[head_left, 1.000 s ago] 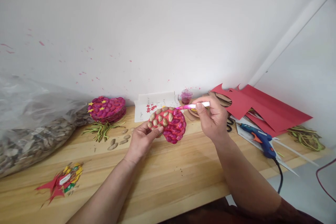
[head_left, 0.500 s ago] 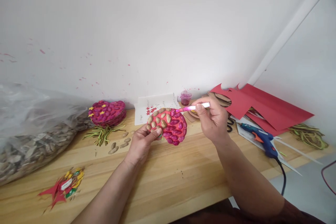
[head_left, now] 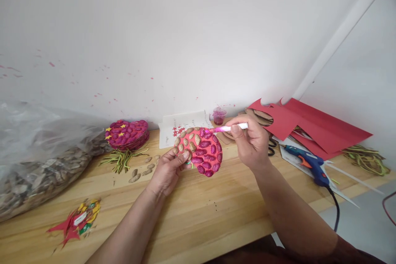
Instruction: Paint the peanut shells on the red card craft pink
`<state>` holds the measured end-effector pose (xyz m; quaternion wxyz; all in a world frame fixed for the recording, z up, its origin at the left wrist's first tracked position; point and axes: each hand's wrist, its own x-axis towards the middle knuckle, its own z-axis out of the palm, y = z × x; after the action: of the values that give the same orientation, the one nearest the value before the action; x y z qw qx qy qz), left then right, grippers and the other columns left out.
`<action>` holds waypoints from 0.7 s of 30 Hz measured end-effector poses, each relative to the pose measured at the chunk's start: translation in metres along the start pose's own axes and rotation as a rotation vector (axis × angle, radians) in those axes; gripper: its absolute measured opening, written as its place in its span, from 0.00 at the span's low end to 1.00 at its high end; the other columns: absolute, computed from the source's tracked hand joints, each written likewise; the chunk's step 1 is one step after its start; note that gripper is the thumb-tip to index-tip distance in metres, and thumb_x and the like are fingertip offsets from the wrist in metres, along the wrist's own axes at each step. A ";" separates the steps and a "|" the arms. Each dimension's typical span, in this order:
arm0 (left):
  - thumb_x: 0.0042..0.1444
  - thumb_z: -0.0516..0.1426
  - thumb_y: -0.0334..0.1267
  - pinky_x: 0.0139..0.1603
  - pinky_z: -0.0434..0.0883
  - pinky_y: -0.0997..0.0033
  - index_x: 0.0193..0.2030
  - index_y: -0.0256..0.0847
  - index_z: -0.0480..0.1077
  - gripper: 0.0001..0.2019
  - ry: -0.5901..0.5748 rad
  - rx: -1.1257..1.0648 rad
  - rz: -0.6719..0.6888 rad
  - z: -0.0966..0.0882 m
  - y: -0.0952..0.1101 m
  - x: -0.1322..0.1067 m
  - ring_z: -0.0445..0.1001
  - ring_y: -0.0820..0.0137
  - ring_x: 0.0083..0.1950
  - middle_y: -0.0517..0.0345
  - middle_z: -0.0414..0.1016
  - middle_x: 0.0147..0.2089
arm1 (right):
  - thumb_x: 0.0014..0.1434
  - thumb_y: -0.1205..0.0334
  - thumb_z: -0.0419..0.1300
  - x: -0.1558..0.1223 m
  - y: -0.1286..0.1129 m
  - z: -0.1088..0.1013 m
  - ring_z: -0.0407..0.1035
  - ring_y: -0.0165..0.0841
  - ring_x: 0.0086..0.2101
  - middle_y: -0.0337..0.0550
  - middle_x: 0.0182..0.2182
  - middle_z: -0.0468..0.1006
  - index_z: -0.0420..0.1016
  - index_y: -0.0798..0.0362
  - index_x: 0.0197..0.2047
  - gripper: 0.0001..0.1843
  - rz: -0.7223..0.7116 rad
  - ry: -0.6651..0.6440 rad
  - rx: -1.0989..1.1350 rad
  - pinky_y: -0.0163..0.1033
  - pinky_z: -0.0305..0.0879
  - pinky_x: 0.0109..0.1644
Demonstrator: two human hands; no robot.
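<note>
A round red disc covered in peanuts [head_left: 204,144] is pinched at its lower left edge by my left hand [head_left: 168,169], thumb on top. Peanuts on its right part are painted magenta; those on the left are bare tan. My right hand [head_left: 252,142] grips a white-handled paintbrush [head_left: 229,128] between thumb and fingers. Its magenta-stained tip touches a peanut near the disc's top edge. Behind the disc stands a small clear cup of magenta paint [head_left: 219,116], against the wall.
Finished-looking magenta peanut discs with yellow stars [head_left: 127,134] are stacked at back left, beside a plastic bag of peanuts [head_left: 46,173]. Loose peanuts [head_left: 135,176] and red scraps [head_left: 69,227] lie leftward. At right are red paper [head_left: 309,126] and a blue glue gun [head_left: 309,163].
The disc has tilted slightly, its right side lower and turned more toward me. The brush tip stays near the disc's top edge. The whole view has shifted a little.
</note>
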<state>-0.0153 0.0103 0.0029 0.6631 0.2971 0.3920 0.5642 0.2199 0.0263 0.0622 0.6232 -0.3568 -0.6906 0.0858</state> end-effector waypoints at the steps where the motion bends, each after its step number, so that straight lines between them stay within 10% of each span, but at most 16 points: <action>1: 0.30 0.82 0.42 0.29 0.77 0.78 0.26 0.36 0.77 0.23 -0.011 -0.009 -0.011 0.000 0.000 0.000 0.73 0.77 0.28 0.62 0.76 0.28 | 0.72 0.55 0.59 0.000 0.000 0.000 0.71 0.35 0.34 0.41 0.33 0.76 0.79 0.48 0.43 0.09 0.003 0.009 0.010 0.44 0.67 0.41; 21: 0.35 0.81 0.38 0.30 0.78 0.74 0.34 0.34 0.80 0.22 -0.094 -0.069 -0.078 -0.007 0.000 0.004 0.73 0.75 0.27 0.58 0.79 0.30 | 0.72 0.56 0.59 0.001 0.000 -0.003 0.70 0.34 0.33 0.41 0.34 0.76 0.78 0.49 0.44 0.08 -0.002 0.010 0.026 0.43 0.65 0.42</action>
<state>-0.0215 0.0135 -0.0013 0.7122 0.2846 0.3519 0.5366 0.2229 0.0264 0.0635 0.6314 -0.3484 -0.6866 0.0921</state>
